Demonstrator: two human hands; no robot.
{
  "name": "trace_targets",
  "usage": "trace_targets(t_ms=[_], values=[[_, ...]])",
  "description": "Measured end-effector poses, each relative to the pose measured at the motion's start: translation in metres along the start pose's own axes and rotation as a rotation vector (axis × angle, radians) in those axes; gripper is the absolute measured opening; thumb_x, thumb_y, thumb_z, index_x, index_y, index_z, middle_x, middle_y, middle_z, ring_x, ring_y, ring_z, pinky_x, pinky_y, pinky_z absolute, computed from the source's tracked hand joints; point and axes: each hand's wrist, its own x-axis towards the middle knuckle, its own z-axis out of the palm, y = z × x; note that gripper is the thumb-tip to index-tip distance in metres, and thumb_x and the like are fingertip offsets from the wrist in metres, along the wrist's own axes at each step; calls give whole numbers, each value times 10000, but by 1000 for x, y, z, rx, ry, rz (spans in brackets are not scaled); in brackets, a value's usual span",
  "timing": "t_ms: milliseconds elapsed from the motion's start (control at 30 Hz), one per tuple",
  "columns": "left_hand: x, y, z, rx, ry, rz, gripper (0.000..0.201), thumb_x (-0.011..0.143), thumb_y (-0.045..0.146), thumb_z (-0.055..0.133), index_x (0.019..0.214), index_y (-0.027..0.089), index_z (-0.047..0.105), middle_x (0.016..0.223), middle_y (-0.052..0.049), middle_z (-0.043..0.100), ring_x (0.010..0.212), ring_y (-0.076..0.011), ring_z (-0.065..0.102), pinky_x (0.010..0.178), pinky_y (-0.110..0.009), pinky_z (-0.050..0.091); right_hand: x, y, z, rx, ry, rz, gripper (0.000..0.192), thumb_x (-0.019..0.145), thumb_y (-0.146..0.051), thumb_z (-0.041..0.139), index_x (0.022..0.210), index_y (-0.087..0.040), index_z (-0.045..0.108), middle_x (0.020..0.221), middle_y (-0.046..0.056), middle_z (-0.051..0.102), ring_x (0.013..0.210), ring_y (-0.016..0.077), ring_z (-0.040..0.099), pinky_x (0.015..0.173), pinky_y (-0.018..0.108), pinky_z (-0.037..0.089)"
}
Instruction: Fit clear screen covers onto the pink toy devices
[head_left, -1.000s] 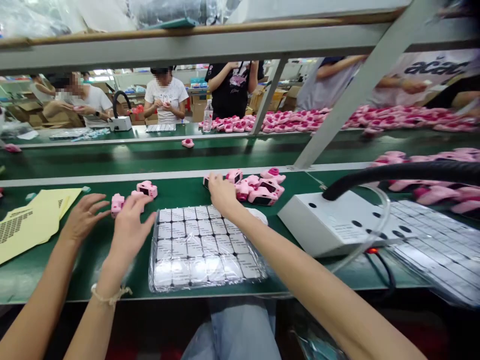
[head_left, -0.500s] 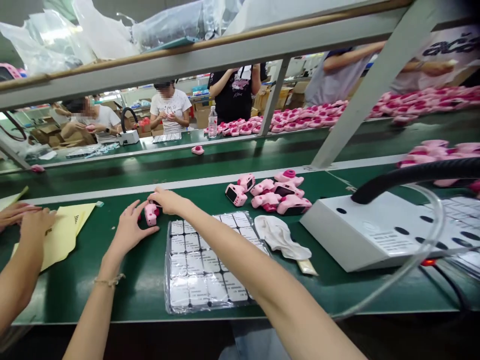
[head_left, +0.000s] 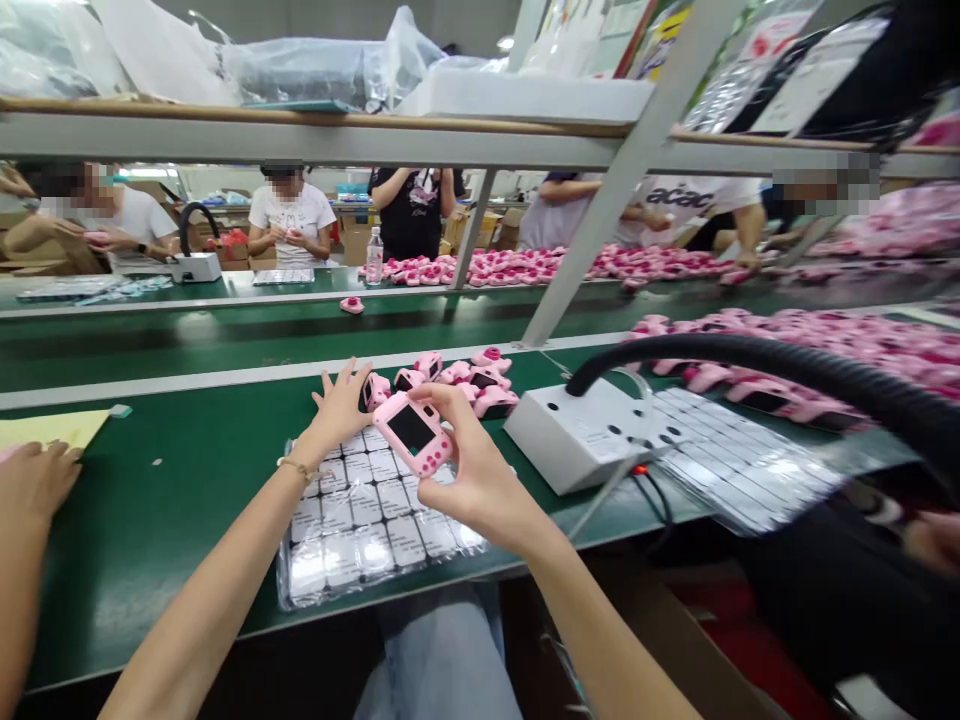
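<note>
Between the thumb and fingers of my right hand (head_left: 472,470) is a pink toy camera (head_left: 411,432). It is tilted, its dark screen and small magenta buttons facing me. My left hand (head_left: 341,405) has its fingers spread, beside another pink toy camera (head_left: 376,390) at the left end of a small group of toy cameras (head_left: 480,378); whether it touches that one I cannot tell. Below both hands lies a plastic-wrapped sheet of white printed squares (head_left: 341,545), partly covered by my right hand and the held camera.
Right of the group stands a white sloped box (head_left: 577,440) with a thick black hose (head_left: 720,350). Beyond it are another wrapped sheet (head_left: 742,460) and many pink cameras (head_left: 765,370). A co-worker's hand (head_left: 41,480) rests by yellow paper (head_left: 67,430) at left. A slanted post (head_left: 577,250) rises behind.
My view has swung right. The toy camera that was near both hands at the left is now over the wrapped sheet in my right hand. My left hand has moved right, to the group.
</note>
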Motion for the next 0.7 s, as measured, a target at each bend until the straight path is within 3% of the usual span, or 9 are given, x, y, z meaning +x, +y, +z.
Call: trace_targets(t_ms=[67,133,200,267,333,467,533,600,700], values=[[-28,30,-11,-75,27,-7,804,936,366,812,1664,228,500,1816,-241,371,1690,-602,223,1247,-863,317,-28,-11,-3,73,40,40,743,670,-152,628,1389,-300,514,1386,72,598,1161,251,684,863,326,600],[-73,57,-28,-242,12,34,794,1021,501,701,1728,308,397,1828,-159,394,1681,-470,370,1266,-679,468,-49,-18,1,163,48,56,733,673,-142,633,1379,-310,528,1373,67,604,1136,239,692,852,311,612],[-125,80,-40,-780,-125,91,945,969,669,738,1760,330,348,1795,-165,458,1600,-448,521,1185,-581,591,-68,-22,9,274,11,64,751,678,-126,643,1394,-324,533,1378,64,622,1130,232,709,845,297,631],[-172,97,-42,-1049,-155,13,1034,878,728,831,1741,337,417,1770,-167,501,1537,-455,596,1136,-546,640,-86,-26,19,356,-43,75,767,704,-117,651,1429,-340,534,1427,70,633,1186,245,727,885,310,654],[-208,106,-34,-1131,-68,-144,1024,810,692,921,1682,315,537,1704,-164,590,1482,-454,650,1125,-523,655,-104,-30,27,340,-84,75,790,755,-108,657,1492,-360,526,1568,86,593,1368,292,683,996,367,659],[-250,105,-11,-1200,76,-344,962,669,558,1062,1523,276,720,1474,-160,781,1359,-432,746,1109,-484,668,-141,-36,32,19,-76,2,807,903,-156,734,1631,-396,484,1814,93,348,1610,378,469,1153,511,599],[-264,103,-5,-1211,106,-386,908,633,506,1091,1454,295,765,1436,-148,803,1329,-409,767,1096,-475,671,-158,-37,33,-118,-8,-61,652,960,-202,759,1559,-380,574,1662,135,535,1440,371,611,1072,522,624],[-277,102,-3,-1208,94,-430,856,621,482,1099,1401,307,791,1433,-142,802,1267,-387,797,1042,-457,690,-172,-36,36,-155,43,-125,391,1011,-182,721,1366,-340,681,1294,118,736,1134,311,709,932,471,637],[-297,97,1,-1219,25,-451,862,591,447,1116,1382,292,809,1394,-159,810,1115,-359,840,923,-402,713,-192,-32,46,-98,-15,-93,133,1071,-142,641,1086,-273,659,941,36,745,856,223,684,743,349,581]])
